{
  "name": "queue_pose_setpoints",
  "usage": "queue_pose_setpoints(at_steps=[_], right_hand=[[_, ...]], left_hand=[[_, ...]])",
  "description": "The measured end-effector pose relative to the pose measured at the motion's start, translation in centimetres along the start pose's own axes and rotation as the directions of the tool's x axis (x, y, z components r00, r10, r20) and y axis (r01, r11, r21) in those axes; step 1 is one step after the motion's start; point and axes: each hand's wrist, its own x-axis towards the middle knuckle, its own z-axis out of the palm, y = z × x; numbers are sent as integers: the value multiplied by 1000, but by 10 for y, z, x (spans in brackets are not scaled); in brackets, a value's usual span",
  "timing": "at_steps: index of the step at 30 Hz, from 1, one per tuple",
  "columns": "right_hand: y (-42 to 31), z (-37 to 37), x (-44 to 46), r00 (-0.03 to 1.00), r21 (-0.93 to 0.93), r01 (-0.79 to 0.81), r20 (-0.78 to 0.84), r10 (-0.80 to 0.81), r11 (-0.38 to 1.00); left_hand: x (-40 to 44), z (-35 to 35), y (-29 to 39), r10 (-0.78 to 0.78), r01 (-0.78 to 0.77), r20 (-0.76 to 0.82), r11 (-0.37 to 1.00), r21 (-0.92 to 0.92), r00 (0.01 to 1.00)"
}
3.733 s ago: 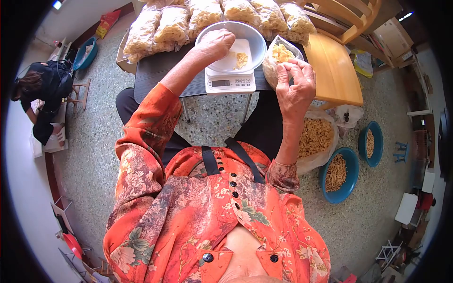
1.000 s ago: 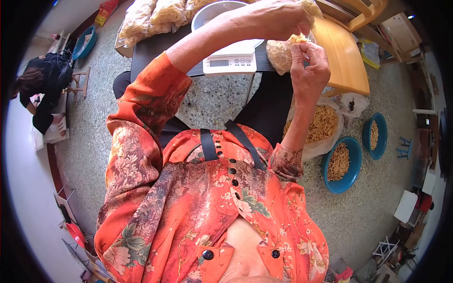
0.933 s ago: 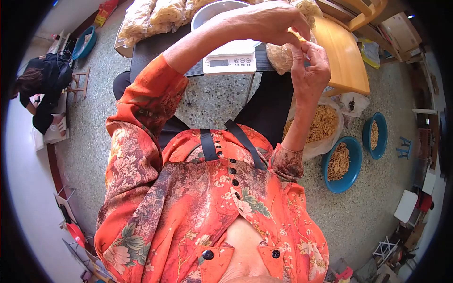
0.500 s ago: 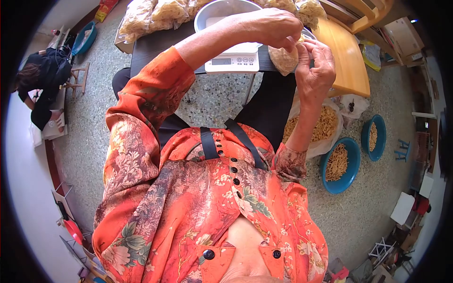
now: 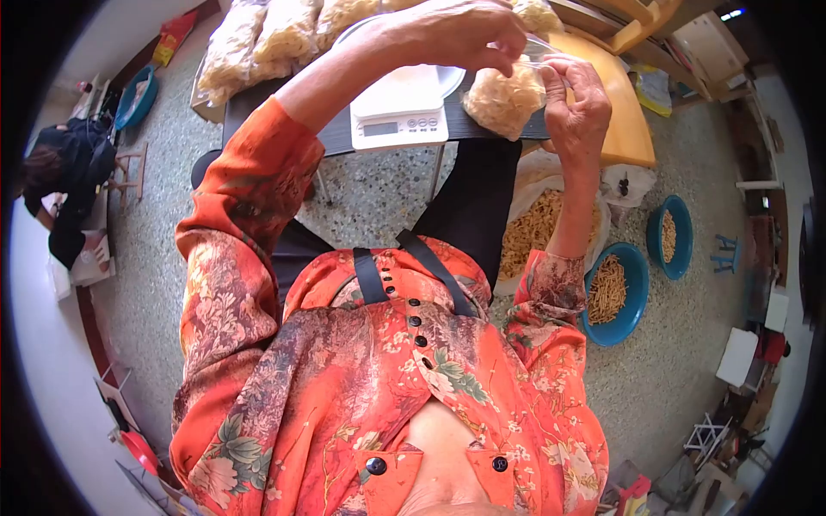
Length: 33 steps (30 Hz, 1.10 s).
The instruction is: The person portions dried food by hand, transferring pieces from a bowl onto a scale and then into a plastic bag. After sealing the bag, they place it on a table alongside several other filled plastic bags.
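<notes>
A clear plastic bag [image 5: 506, 101] filled with pale yellow dried pieces rests at the table's near edge. My left hand [image 5: 477, 36] reaches across above it, fingers pinched on the gathered top of the bag. On the other side, my right hand [image 5: 582, 105] grips the bag's upper edge between thumb and fingers. A white digital scale [image 5: 397, 112] lies to the left of the bag, under my left forearm. Behind the scale, a white bowl [image 5: 451, 79] is mostly covered by my arm.
Several filled bags [image 5: 284, 34] line the back of the dark table [image 5: 331, 133]. A wooden chair [image 5: 632, 129] stands at right. On the floor are a large open sack [image 5: 538, 228] and blue basins [image 5: 635, 297] of stick-shaped pieces. A person [image 5: 73, 163] sits bent at far left.
The view has shifted slightly. The bag now sits lower and further left against the table edge, and more of its filled side shows. Both hands keep hold of its top.
</notes>
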Motion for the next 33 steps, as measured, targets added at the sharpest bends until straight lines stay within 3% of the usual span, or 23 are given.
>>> queue_pose_setpoints(at_steps=[5, 7, 11, 13, 14, 15, 17, 21, 25, 27, 28, 33], right_hand=[[8, -12, 10, 996, 103, -23, 93, 14, 994], [13, -11, 11, 994, 129, -37, 105, 24, 991], [17, -16, 16, 992, 131, -55, 124, 38, 990], [17, -19, 20, 991, 93, -55, 128, 43, 994], [16, -20, 23, 993, 51, -6, 121, -1, 999], [16, -22, 25, 992, 8, 44, 115, -44, 999], [19, -24, 27, 993, -8, 60, 104, -59, 998], [27, -24, 25, 993, -69, 79, 93, -72, 994], [27, -27, 19, 973, -51, 126, 200, -114, 991], [18, -27, 15, 959, -95, 169, 247, -141, 981], [18, -25, 13, 956, -81, 142, 271, -115, 987], [25, -17, 9, 938, -48, 211, 292, -188, 976]], left_hand=[[0, -14, 20, -84, 78, 71, 994, 74, 994], [-4, -10, 17, -16, 15, 28, 999, 42, 999], [-4, -11, 14, -49, 28, 101, 979, 202, 994], [-3, -10, 12, -143, 140, 1, 970, 201, 990], [-1, -10, 9, -146, 122, 54, 941, 316, 988], [0, -4, 0, -142, 118, 54, 941, 317, 988], [0, 14, -10, -85, 125, -134, 935, 331, 987], [-5, 23, -20, 29, 15, -173, 968, 251, 984], [-4, 34, -24, -118, 125, -48, 971, 204, 992], [0, 38, -23, -91, 95, -45, 989, 113, 995], [2, 42, -23, -53, 66, -105, 991, 117, 993], [9, 41, -10, 56, -47, -65, 990, 130, 996]])
